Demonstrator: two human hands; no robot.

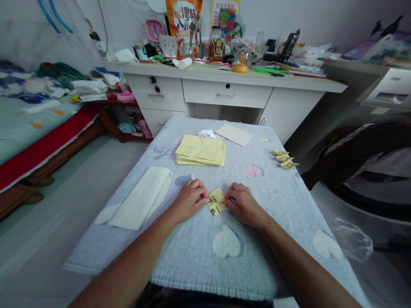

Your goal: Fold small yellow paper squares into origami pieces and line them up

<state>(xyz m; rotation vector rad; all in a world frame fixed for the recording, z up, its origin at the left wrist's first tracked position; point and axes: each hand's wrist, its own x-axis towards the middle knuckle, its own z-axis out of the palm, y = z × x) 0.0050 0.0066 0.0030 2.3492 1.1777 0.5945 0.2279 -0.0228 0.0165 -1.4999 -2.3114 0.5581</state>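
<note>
A small folded square of yellow paper (216, 202) with black handwriting lies turned like a diamond on the cloth-covered table. My left hand (192, 196) pinches its left corner between thumb and finger. At the opposite corner my right hand (243, 202) is closed on the paper the same way. Beyond the hands lies a stack of yellow paper sheets (201, 149). Off to the left is a folded pale sheet bundle (141, 197). Several folded yellow paper pieces (284, 159), boat-like in shape, sit in a group near the table's right edge.
The table wears a blue cloth (180, 261) with heart prints. A beige card (233, 134) and crumpled white tissue (206, 134) lie at its far end. Behind stands a cluttered white desk (224, 77); a bed (38, 128) is at left, a washing machine (385, 94) at right.
</note>
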